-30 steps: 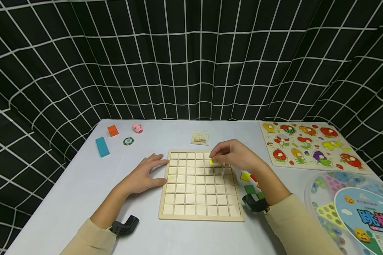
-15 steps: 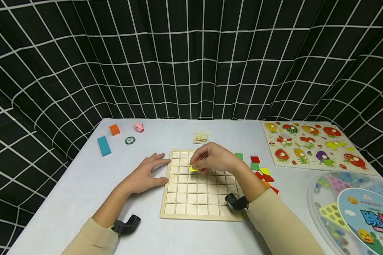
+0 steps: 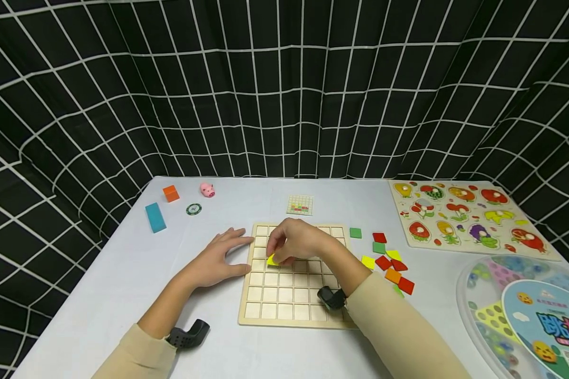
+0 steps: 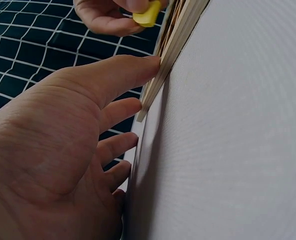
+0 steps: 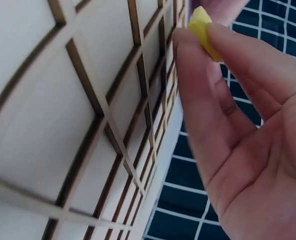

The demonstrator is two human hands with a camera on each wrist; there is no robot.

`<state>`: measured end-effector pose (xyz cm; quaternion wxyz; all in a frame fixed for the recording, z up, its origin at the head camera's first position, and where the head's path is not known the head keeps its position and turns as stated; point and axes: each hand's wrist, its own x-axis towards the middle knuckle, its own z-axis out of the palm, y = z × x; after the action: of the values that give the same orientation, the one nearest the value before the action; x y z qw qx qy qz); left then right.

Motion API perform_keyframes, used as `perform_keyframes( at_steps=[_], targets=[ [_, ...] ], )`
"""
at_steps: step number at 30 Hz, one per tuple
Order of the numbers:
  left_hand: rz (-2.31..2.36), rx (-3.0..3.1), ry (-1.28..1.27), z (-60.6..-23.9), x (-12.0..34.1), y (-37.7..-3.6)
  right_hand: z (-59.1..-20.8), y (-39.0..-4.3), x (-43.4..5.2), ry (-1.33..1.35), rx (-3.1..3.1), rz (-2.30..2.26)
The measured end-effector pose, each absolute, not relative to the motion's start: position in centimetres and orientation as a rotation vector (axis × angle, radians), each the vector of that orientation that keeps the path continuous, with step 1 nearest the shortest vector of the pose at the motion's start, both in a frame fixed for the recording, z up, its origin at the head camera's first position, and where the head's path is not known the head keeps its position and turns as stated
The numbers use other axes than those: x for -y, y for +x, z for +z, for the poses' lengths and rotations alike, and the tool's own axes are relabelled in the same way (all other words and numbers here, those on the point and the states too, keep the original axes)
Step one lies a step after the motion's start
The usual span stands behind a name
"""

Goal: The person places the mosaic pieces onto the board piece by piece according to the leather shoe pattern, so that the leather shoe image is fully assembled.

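A yellow tile (image 3: 272,259) is pinched in the right hand (image 3: 297,243) just above the wooden grid board (image 3: 284,304), over its left columns. The board's left edge is touched by the flat, straight-fingered left hand (image 3: 216,258). The tile could be caught on a cell rim if lowered tilted. Right of the board, loose tiles (image 3: 390,261) are scattered on the worktop (image 3: 123,273); large lid lettering on the round box (image 3: 545,321) is only partly visible.

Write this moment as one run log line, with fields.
right hand: pinches yellow tile over grid board | left hand: flat, touches board edge | tile: not placed
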<state>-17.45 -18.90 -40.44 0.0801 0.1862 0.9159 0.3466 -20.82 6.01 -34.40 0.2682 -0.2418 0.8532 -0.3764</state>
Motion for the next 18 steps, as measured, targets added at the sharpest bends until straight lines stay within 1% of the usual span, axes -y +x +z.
perform_keyframes(
  at_steps=[6, 13, 18],
  targets=[
    [1.028, -2.732, 0.537, -40.47, 18.95, -17.43, -34.82, -20.8, -5.21, -0.678, -2.362, -0.91],
    [1.036, -2.747, 0.596, -40.41, 19.01, -17.53, -34.96, -20.79, -4.98, -0.661, -2.367, -0.883],
    [1.032, -2.74, 0.573, -40.47, 19.02, -17.48, -35.06, -20.78, -4.94, -0.691, -2.368, -0.865]
  ],
)
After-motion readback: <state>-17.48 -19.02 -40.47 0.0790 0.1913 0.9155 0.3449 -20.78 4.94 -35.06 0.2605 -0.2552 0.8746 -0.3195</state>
